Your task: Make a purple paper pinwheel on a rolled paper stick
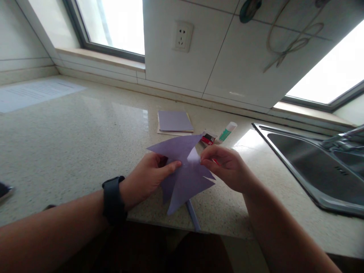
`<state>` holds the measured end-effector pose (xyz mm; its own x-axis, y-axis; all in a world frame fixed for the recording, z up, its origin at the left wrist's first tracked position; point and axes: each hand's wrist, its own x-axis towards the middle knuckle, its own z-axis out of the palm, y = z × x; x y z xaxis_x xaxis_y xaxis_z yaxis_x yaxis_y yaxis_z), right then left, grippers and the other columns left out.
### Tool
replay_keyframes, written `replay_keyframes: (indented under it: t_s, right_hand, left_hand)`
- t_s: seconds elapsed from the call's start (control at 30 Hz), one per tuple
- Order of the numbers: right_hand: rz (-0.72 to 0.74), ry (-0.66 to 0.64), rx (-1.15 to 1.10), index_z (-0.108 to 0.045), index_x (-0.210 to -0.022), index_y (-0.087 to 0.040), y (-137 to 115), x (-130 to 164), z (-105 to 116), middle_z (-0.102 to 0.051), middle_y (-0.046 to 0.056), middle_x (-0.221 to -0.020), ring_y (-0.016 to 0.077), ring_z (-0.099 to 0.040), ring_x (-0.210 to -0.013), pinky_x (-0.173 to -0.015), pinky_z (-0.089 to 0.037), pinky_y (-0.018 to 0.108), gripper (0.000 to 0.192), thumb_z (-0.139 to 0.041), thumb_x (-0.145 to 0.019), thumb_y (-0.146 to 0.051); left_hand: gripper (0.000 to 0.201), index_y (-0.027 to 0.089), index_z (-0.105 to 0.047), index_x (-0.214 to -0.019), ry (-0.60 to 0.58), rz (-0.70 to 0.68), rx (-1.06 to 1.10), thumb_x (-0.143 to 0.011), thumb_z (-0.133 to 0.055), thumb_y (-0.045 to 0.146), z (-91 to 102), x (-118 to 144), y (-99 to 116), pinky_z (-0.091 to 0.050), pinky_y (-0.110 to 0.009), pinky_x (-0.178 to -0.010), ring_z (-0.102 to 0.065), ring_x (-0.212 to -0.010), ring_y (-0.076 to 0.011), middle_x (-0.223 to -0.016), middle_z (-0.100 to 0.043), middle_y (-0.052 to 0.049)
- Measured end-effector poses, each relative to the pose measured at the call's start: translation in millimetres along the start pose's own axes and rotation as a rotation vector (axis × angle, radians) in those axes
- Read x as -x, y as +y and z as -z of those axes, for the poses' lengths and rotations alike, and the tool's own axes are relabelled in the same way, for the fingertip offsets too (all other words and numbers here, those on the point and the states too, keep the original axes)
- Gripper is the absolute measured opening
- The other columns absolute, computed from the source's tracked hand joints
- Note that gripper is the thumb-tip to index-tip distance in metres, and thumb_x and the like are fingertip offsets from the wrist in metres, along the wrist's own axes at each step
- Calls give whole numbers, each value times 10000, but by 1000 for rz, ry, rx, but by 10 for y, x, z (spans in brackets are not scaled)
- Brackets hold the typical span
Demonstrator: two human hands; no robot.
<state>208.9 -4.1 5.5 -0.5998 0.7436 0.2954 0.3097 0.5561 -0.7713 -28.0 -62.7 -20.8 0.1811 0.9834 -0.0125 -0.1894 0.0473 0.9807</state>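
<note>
A purple paper pinwheel [184,178] with pointed vanes is held just above the counter near its front edge. My left hand [148,178] grips its left side, with the index finger pressing toward the centre. My right hand [224,167] pinches the centre fold from the right, with something small and red between its fingers. A thin purple stick [193,216] pokes out below the pinwheel toward the counter edge. I wear a black watch [113,197] on my left wrist.
A stack of purple and cream paper sheets [174,122] lies behind the pinwheel. A small red and white box [208,138] and a glue stick [227,132] lie beside it. A steel sink [318,167] is at the right. A printed sheet [31,94] lies far left.
</note>
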Motion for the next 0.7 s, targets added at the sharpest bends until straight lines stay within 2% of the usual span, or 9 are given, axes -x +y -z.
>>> replay_keyframes:
  t_s: [0.13, 0.23, 0.37, 0.5, 0.7]
  right_hand:
    - [-22, 127, 129, -678, -877, -211, 115, -22, 10, -631, 6, -761, 150, -546, -701, -644, -430, 315, 148, -663, -929, -348]
    - [-39, 139, 181, -694, -883, -210, 174, -28, 24, -655, 10, -767, 153, -566, -704, -651, -439, 316, 169, -669, -921, -373]
    - [-5, 54, 335, -697, -869, -208, 172, -40, 37, -645, 1, -733, 140, -558, -656, -628, -423, 298, 92, -668, -901, -290]
    - [106, -30, 491, -698, -880, -211, 171, -75, 40, -675, 16, -786, 159, -600, -735, -710, -444, 305, 39, -668, -898, -228]
    - [146, -123, 581, -689, -859, -220, 270, -114, 17, -701, 27, -818, 187, -611, -798, -770, -442, 328, 54, -655, -898, -209]
  left_hand:
    - [332, 176, -737, -1083, -6, 2, -10, -822, -804, 370, 2, -6, -15, -535, -431, -955, -714, -1038, -283, -1076, -787, -85]
    - [332, 182, -737, -1074, 4, 7, -5, -820, -805, 385, 0, -6, -31, -538, -431, -944, -717, -1013, -277, -1057, -788, -80]
    - [324, 188, -721, -1073, 25, 2, -4, -824, -797, 381, -8, -4, -25, -532, -429, -958, -710, -1030, -272, -1087, -780, -75]
    - [357, 185, -699, -1124, 22, -19, -31, -839, -781, 385, -10, -13, -8, -516, -410, -971, -697, -1052, -257, -1117, -769, -80]
    - [382, 170, -675, -1129, 27, 4, 16, -837, -791, 388, -11, -16, -20, -519, -374, -931, -700, -1007, -236, -1115, -764, -91]
